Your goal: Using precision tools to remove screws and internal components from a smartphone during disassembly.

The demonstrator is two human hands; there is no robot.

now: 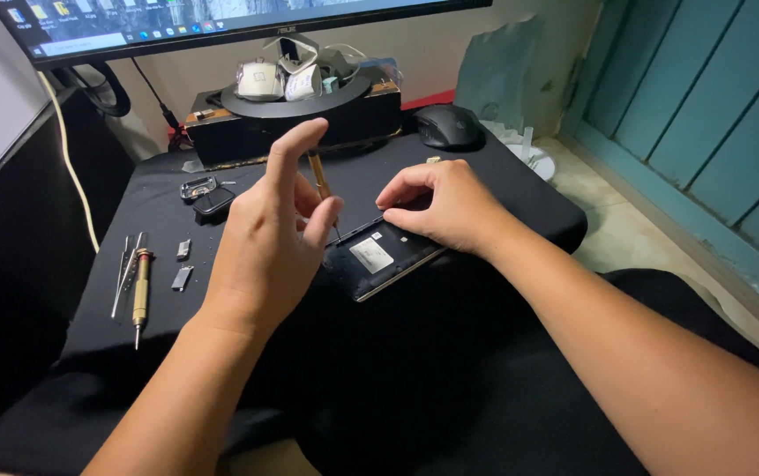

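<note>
Where the left hand [265, 238] grips the screwdriver [318, 181], its tip is hidden

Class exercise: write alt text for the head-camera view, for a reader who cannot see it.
A person's left hand holds a slim brass screwdriver over an opened phone that the right hand steadies on a black cloth. A second screwdriver lies to the left.

A black cloth [485, 198] covers the table. An open phone [377, 258] lies in the middle. Left of the phone lie a gold screwdriver [141, 286], tweezers [122, 275] and small metal bits [182, 278]. Behind the phone sits a black mouse [450, 126].
</note>
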